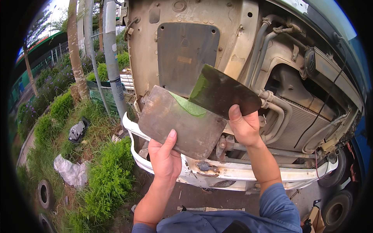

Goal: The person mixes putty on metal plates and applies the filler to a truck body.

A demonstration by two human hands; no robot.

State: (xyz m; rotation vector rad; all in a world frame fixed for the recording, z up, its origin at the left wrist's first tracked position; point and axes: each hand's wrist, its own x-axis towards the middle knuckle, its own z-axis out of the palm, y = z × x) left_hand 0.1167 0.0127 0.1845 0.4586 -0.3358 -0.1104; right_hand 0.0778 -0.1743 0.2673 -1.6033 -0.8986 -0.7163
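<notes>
My left hand (165, 158) is closed on the lower edge of a worn grey-brown flat panel (175, 122) with rounded corners, thumb on its face. A bright green patch (190, 106) shows along that panel's upper edge. My right hand (245, 126) grips a dark flat panel (229, 93) by its lower right part, thumb on top. Along the dark panel's left edge runs a rough green strip (198, 86). This dark panel overlaps the upper right part of the grey-brown one; whether they touch, I cannot tell. Both are held tilted before the open front of a vehicle.
Behind the panels stands a beige vehicle front with a dark grey cover (186, 50). Pipes and a radiator (299, 128) lie to the right. A white bumper (272, 174) crosses below. Leftward are a metal pole (112, 58), bushes (110, 174), crumpled plastic (70, 171) and tyres (46, 194).
</notes>
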